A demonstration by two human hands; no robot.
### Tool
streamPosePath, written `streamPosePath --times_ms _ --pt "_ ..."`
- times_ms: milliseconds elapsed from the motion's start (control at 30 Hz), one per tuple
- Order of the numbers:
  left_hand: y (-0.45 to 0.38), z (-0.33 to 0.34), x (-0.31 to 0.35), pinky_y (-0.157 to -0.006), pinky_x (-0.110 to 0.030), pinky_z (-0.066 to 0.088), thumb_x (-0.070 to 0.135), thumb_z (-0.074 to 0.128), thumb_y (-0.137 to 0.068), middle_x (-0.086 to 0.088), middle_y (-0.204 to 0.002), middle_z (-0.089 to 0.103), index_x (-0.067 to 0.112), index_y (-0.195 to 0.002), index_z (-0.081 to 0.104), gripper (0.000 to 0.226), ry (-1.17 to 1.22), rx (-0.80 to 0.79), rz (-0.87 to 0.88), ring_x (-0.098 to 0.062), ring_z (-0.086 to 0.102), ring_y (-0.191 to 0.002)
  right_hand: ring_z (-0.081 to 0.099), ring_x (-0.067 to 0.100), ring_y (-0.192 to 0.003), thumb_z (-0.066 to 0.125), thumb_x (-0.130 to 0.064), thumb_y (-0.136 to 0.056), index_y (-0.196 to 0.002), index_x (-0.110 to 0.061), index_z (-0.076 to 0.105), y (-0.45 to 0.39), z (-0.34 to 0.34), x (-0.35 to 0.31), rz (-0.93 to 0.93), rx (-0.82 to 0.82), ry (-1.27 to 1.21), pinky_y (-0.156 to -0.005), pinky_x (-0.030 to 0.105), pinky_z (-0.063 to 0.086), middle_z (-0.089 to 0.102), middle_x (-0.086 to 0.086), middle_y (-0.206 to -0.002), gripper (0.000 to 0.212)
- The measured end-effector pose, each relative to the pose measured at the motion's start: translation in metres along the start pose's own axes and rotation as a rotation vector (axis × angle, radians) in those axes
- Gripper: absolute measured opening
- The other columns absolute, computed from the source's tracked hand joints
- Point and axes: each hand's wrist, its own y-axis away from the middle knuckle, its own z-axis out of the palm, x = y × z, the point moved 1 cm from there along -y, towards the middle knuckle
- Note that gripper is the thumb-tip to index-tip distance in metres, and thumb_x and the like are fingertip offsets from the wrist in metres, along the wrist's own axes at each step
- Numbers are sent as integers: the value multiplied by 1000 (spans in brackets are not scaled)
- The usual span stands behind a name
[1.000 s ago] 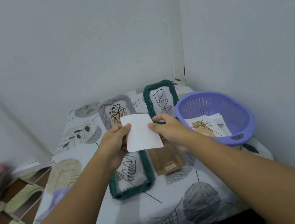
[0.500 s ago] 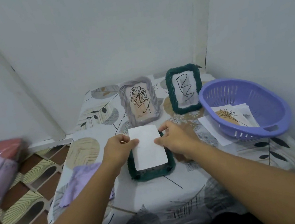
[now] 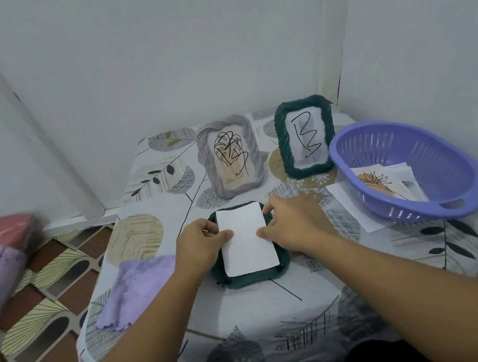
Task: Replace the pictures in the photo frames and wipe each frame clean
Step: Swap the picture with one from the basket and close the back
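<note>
Lining up a white sheet (image 3: 246, 240) on the back of a green frame (image 3: 282, 264) lying flat, face down I guess, so the new picture can drop into the opening. The left hand (image 3: 202, 244) pinches the sheet's left edge with thumb on top, and the right hand (image 3: 292, 225) has its fingertips curled onto the right edge, so both sides get steered at once. Beyond the hands, a grey frame (image 3: 228, 157) and another green frame (image 3: 305, 137) stand upright with scribble pictures. Just left of the left hand there's a purple cloth (image 3: 137, 289), probably parked for the wiping bit. Right of the right hand sits a basket (image 3: 438, 158) with spare pictures (image 3: 379, 185).
</note>
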Motion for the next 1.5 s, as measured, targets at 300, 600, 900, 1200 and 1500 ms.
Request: streamPosePath --times_ms 300,600,900,1200,1500 --pt "-1 3 -6 -58 -22 39 26 88 -79 3 -72 64 13 -89 67 26 -3 45 4 -10 57 -66 59 10 -88 76 -32 -90 -115 -25 60 -5 8 4 -11 15 -1 -53 12 35 71 -5 -107 30" --pt "-2 7 -13 -66 -31 47 31 88 -79 1 -76 65 25 -98 65 31 -28 51 38 -12 58 -69 61 15 -93 77 -25 -88 -119 -24 69 -15 20 8 -12 12 -75 -70 27 46 66 -4 -106 32" --pt "-4 10 -14 -62 -16 40 34 87 -80 9 -78 63 20 -113 77 37 -33 69 44 -3 57 -72 61 15 -93 78 -33 -87 -129 -21 69 -19 22 11 -21 -9 -86 -76 25 44 69 1 -114 44" --pt "-4 10 -13 -59 -17 38 38 89 -77 10 -79 63 22 -115 78 43 -41 49 31 0 57 -71 53 8 -98 74 -36 -92 -134 -24 66 -12 10 12 -83 -8 -25 -60 -2 35 67 -3 -124 44" --pt "-2 10 -10 -63 -15 40 39 89 -75 11 -82 63 23 -114 78 43 -53 71 18 0 57 -74 49 7 -96 73 -35 -92 -134 -25 67 -13 12 11 -94 -13 10 -62 2 36 65 -6 -126 43"
